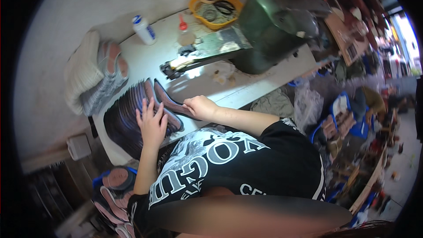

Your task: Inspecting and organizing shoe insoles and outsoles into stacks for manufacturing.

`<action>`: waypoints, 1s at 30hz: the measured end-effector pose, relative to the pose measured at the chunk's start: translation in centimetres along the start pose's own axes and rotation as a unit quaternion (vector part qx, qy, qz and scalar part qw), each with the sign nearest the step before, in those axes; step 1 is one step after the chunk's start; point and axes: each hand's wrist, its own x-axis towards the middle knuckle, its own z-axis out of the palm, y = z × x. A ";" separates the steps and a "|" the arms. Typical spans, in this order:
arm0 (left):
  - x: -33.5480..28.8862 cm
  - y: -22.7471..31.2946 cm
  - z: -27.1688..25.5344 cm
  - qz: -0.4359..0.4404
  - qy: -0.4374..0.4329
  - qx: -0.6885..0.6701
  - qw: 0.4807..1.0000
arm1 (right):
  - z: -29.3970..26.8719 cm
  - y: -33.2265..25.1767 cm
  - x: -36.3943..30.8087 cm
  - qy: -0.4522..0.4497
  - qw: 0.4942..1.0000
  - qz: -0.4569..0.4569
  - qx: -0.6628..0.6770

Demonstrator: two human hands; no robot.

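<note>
My left hand (152, 123) lies flat with fingers spread on a fanned stack of dark shoe-upper pieces (123, 117) at the near left of the white table (145, 61). My right hand (200, 106) is closed on the end of a long brown leather piece (169, 100), which lies across the top of the stack. The two hands are close together, a hand's width apart. My black shirt with white lettering fills the lower middle of the view.
A dark green sewing machine (273, 22) stands at the back right. An orange basket (216, 6) holds tape and scissors. Also in view are a white bottle with a blue cap (144, 30), a stack of pale pieces (92, 75) at the left, and a blue tub of pieces (116, 180) below the table.
</note>
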 end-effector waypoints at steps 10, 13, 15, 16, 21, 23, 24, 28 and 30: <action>1.8 2.3 -2.4 -0.236 0.080 -0.869 0.428 | -8.4 -6.1 -2.3 -0.063 0.975 -0.132 0.166; 5.7 3.5 -5.1 -0.236 0.102 -0.823 0.507 | -8.4 -6.6 -0.5 -0.117 0.949 -0.102 0.276; 6.9 3.2 -6.0 -0.248 0.091 -0.834 0.485 | -6.4 -6.2 0.4 -0.116 0.786 0.034 0.606; 7.3 3.2 -5.9 -0.251 0.081 -0.842 0.470 | -6.8 -6.2 1.2 -0.143 0.722 0.105 0.669; 8.5 4.6 -4.7 -0.172 0.001 -0.865 0.472 | -5.6 -4.2 3.3 -0.191 0.748 0.021 0.635; 8.7 4.7 -4.9 -0.154 0.017 -0.861 0.485 | -6.6 -3.5 3.8 -0.228 0.773 0.028 0.591; 8.8 4.9 -5.3 -0.133 0.030 -0.857 0.497 | -7.6 -3.9 3.9 -0.248 0.783 0.035 0.569; 9.0 4.2 -5.6 -0.143 0.030 -0.865 0.481 | -9.5 -5.7 4.4 -0.252 0.808 0.009 0.533; 9.4 4.1 -5.4 -0.142 0.015 -0.872 0.469 | -9.0 -4.7 4.8 -0.266 0.801 0.024 0.537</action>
